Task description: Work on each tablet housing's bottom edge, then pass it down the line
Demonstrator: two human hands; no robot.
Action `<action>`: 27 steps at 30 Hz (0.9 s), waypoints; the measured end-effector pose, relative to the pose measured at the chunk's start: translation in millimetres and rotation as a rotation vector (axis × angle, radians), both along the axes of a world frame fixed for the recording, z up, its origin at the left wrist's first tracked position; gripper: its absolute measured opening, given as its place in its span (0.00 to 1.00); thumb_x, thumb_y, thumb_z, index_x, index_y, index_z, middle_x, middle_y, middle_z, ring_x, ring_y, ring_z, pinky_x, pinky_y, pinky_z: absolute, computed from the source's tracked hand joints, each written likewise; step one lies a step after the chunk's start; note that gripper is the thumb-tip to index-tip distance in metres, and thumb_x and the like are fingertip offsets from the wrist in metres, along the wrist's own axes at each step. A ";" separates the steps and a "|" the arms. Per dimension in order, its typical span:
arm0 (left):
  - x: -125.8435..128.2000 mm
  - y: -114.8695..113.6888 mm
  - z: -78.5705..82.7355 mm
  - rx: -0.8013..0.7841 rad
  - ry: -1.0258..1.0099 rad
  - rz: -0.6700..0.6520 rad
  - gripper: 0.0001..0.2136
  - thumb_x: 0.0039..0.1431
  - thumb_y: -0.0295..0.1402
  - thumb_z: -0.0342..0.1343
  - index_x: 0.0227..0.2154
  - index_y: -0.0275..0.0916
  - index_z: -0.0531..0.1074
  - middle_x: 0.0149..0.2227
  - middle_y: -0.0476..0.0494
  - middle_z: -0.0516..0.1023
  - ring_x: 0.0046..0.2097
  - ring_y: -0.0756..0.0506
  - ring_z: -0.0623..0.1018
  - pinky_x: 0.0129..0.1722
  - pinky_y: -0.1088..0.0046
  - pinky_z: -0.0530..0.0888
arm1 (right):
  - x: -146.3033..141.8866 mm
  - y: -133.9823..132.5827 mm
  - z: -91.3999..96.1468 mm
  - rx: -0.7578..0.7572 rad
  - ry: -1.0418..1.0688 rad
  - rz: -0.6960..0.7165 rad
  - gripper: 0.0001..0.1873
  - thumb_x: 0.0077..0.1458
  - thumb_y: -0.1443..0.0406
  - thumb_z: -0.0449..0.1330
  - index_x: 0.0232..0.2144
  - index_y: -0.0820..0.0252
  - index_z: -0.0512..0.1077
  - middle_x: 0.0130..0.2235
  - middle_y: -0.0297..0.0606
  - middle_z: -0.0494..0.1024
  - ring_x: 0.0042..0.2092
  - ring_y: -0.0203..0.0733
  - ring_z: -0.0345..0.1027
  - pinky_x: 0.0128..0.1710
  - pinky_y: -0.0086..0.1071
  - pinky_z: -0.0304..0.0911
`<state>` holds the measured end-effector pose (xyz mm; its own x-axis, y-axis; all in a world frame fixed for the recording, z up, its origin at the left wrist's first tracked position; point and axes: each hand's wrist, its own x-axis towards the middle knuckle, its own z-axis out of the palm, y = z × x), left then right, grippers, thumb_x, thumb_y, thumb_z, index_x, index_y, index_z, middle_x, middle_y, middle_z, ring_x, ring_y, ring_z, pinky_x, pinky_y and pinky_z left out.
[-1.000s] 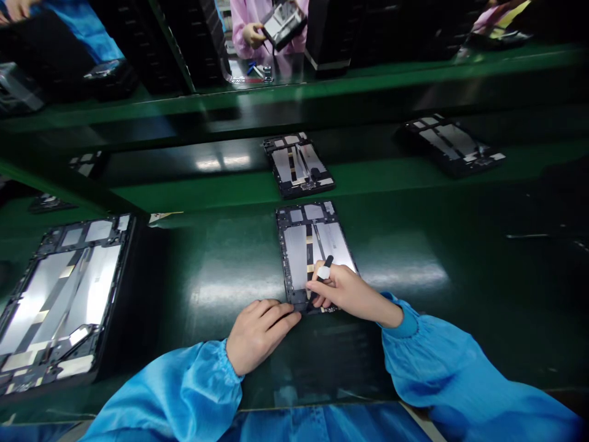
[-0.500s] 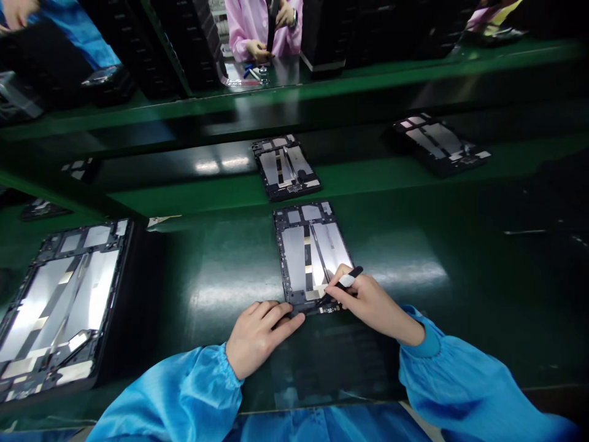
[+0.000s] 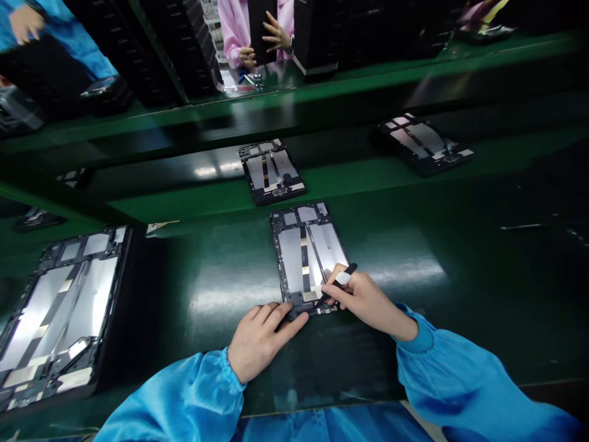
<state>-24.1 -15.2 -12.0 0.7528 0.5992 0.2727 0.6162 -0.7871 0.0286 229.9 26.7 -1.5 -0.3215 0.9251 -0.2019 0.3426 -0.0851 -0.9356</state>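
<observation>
An opened tablet chassis [image 3: 306,252] with silver plates and black ribbon strips lies flat on the green work surface [image 3: 437,270] in front of me. My left hand [image 3: 262,337] rests with fingers stretched, pressing on the chassis's near left corner. My right hand [image 3: 361,298] pinches a thin black tool [image 3: 338,283] with a white band; its tip touches the chassis's lower edge near the gold strip.
A stack of similar opened chassis [image 3: 55,307] sits at my left. Two more chassis [image 3: 271,170] [image 3: 423,144] lie on the dark belt beyond. Across the line a person in pink [image 3: 248,31] handles a dark panel; a person in a blue sleeve [image 3: 55,37] is far left.
My right hand swung the tool's upper end rightward and shifted right along the chassis's lower edge. The chassis on the belt have drifted left. The left hand stayed put.
</observation>
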 end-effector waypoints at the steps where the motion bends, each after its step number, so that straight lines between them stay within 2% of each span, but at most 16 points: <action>1: 0.3 0.0 0.3 0.003 0.008 0.004 0.19 0.69 0.23 0.41 0.58 0.43 0.66 0.49 0.39 0.72 0.46 0.42 0.72 0.39 0.67 0.70 | -0.3 0.0 0.3 -0.002 0.002 0.000 0.09 0.61 0.60 0.58 0.30 0.58 0.70 0.25 0.32 0.77 0.30 0.42 0.77 0.26 0.30 0.67; 8: -0.5 -1.2 0.3 -0.019 0.038 0.026 0.21 0.68 0.22 0.41 0.59 0.43 0.64 0.49 0.38 0.72 0.45 0.42 0.72 0.39 0.66 0.71 | -1.0 1.7 1.9 -0.005 0.006 0.002 0.09 0.61 0.61 0.58 0.30 0.57 0.69 0.26 0.32 0.76 0.30 0.42 0.77 0.26 0.29 0.67; 10: 3.9 -1.9 1.0 -0.032 0.051 0.040 0.19 0.69 0.25 0.42 0.59 0.44 0.65 0.49 0.38 0.71 0.44 0.42 0.73 0.39 0.66 0.71 | -1.3 1.6 2.4 0.002 0.005 0.006 0.09 0.61 0.60 0.58 0.30 0.57 0.69 0.26 0.32 0.76 0.30 0.42 0.77 0.26 0.29 0.67; 14: 15.9 0.5 3.7 -0.072 0.074 0.082 0.17 0.69 0.36 0.47 0.58 0.48 0.66 0.49 0.37 0.71 0.42 0.42 0.73 0.38 0.64 0.73 | -0.7 -0.5 1.9 0.038 -0.027 -0.004 0.10 0.61 0.59 0.57 0.29 0.57 0.68 0.24 0.32 0.75 0.28 0.42 0.75 0.25 0.29 0.65; 17: 13.2 5.3 5.6 -0.125 0.013 0.030 0.16 0.69 0.35 0.48 0.57 0.48 0.67 0.52 0.38 0.71 0.43 0.43 0.74 0.40 0.65 0.74 | 0.4 -1.9 0.0 0.060 -0.019 -0.037 0.11 0.61 0.59 0.58 0.27 0.56 0.68 0.23 0.32 0.74 0.26 0.41 0.73 0.24 0.30 0.64; 20: 1.8 10.0 5.2 -0.154 -0.111 -0.034 0.13 0.69 0.31 0.48 0.53 0.42 0.70 0.55 0.40 0.71 0.48 0.44 0.73 0.45 0.66 0.75 | 0.1 -0.6 -3.2 0.186 0.021 -0.199 0.13 0.60 0.59 0.58 0.25 0.56 0.67 0.26 0.34 0.73 0.29 0.42 0.72 0.29 0.33 0.66; 23: -2.4 15.0 2.1 -0.113 -0.185 -0.041 0.12 0.67 0.34 0.52 0.50 0.40 0.72 0.53 0.40 0.74 0.51 0.43 0.73 0.47 0.65 0.75 | -1.3 2.3 -9.7 0.310 0.099 -0.438 0.14 0.59 0.57 0.58 0.24 0.56 0.67 0.29 0.36 0.75 0.34 0.45 0.73 0.41 0.38 0.66; 27: 14.2 26.9 -0.4 -0.070 -0.128 -0.126 0.15 0.68 0.40 0.50 0.53 0.42 0.70 0.53 0.42 0.75 0.53 0.41 0.73 0.43 0.65 0.75 | 5.1 0.7 -25.0 0.194 0.230 -0.476 0.14 0.60 0.56 0.57 0.26 0.54 0.64 0.26 0.33 0.75 0.31 0.44 0.72 0.43 0.41 0.66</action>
